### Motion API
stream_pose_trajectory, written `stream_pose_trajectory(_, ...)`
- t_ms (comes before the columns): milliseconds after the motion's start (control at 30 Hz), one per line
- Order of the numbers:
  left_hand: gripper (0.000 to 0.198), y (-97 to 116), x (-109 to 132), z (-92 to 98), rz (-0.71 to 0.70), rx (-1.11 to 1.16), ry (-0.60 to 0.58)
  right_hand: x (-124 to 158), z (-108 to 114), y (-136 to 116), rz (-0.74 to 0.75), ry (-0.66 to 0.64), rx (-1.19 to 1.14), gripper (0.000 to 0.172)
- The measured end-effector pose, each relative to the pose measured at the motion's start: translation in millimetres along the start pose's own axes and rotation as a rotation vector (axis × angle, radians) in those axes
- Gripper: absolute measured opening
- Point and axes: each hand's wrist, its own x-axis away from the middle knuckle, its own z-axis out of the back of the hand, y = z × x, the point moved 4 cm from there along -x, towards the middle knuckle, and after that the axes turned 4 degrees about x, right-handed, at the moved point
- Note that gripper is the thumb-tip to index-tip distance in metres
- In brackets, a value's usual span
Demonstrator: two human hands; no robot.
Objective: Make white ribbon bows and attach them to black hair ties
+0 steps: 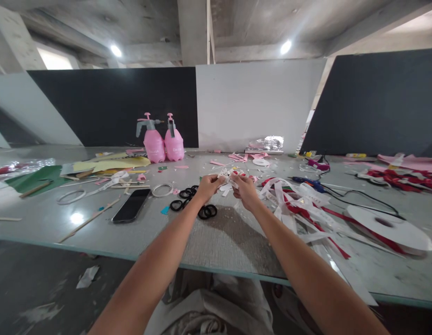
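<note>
Your left hand [209, 187] and right hand [245, 190] both grasp the small white ribbon piece [226, 179], fingertips pinched on it from opposite sides. The piece is held between them, above the counter [233, 249] and ahead of your body. This two-sided grip probably steadies the soft material, which would fold if supported at one edge only. Red shows beside your right fingertips; whether it belongs to the piece cannot be told.

The black bands [184, 193] lie loosely grouped beside and below your left hand, presumably for easy pickup. The ribbon heap [301, 204], white and red strips tangled together, lies to the right of your right hand, likely for quick access. The blue glue gun [308, 183] rests behind the heap, its cable trailing right, which would leave the space before you free of wire. The white spool [413, 238] lies flat farther right, a position that should prevent rolling. The phone [131, 205] lies left of the bands, apart from both hands.
</note>
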Motion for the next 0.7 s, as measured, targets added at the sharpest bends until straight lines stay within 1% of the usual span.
stream_pose_trajectory(167,0.044,-3.6,-2.4,2.4,-0.023,-0.131,-0.026,-3.1,9.1,-3.7,-0.029,0.036,0.161,0.036)
stream_pose_trajectory(300,0.046,-1.8,-2.2,2.3,-0.084,-0.267,-0.064,-5.8,10.9,-0.1,-0.050,0.047,0.156,0.037)
stream_pose_trajectory(367,0.046,2.4,-1.7,3.7,-0.135,-0.367,-0.059,-7.7,12.1,2.8,-0.051,0.062,0.159,0.036)
stream_pose_trajectory(400,0.045,5.1,-1.6,5.7,-0.158,-0.424,-0.041,-8.9,13.4,4.1,-0.045,0.078,0.177,0.035)
stream_pose_trajectory(467,0.043,10.7,-2.0,13.5,-0.183,-0.532,0.030,-11.5,17.4,6.1,-0.018,0.113,0.237,0.034)
stream_pose_trajectory(533,0.040,15.4,-2.9,25.6,-0.162,-0.636,0.122,-14.1,22.3,6.6,0.025,0.139,0.314,0.035)
stream_pose_trajectory(567,0.037,17.2,-3.5,31.5,-0.146,-0.681,0.140,-15.1,25.1,5.9,0.057,0.155,0.361,0.036)
stream_pose_trajectory(600,0.034,17.0,-4.2,35.5,-0.107,-0.711,0.093,-15.8,28.0,4.2,0.097,0.177,0.413,0.037)
stream_pose_trajectory(633,0.032,14.7,-4.8,37.5,-0.037,-0.729,-0.015,-16.1,30.8,1.7,0.142,0.202,0.469,0.038)
stream_pose_trajectory(700,0.029,7.0,-2.1,37.9,0.135,-0.755,-0.296,-15.5,35.9,-5.5,0.242,0.269,0.576,0.038)
